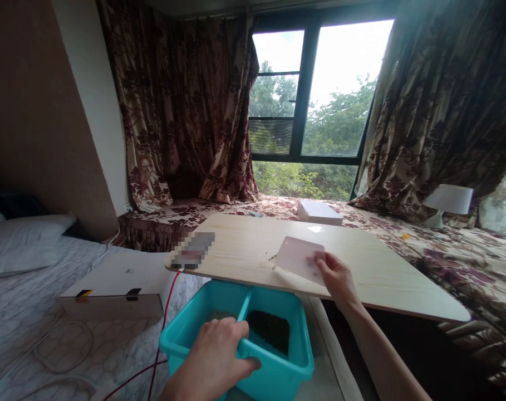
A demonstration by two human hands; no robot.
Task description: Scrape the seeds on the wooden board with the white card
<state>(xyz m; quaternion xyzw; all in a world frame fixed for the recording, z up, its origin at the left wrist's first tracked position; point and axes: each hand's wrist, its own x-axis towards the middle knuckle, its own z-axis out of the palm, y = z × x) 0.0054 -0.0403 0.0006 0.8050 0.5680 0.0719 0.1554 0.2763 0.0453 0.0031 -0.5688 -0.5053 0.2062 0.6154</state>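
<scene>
A teal two-compartment plastic bin (280, 370) stands below the near edge of the pale wooden tabletop (378, 262). My left hand (215, 356) is closed on its near rim, at the divider. Dark grains (269, 329) lie in the right compartment; a few light bits show in the left one, partly hidden by my hand. Above the bin, my right hand (338, 277) pinches a translucent white plastic scraper (298, 257) by its right side. The scraper is held low at the tabletop; I cannot tell whether it touches. Small scattered grains (272, 258) lie beside its left edge.
A blurred-out flat device (194, 250) with a red cable (169, 306) lies at the tabletop's left end. On the bed to the left is a white box (114, 284). Behind the table, a window ledge holds another white box (319, 211) and a small lamp (448, 200).
</scene>
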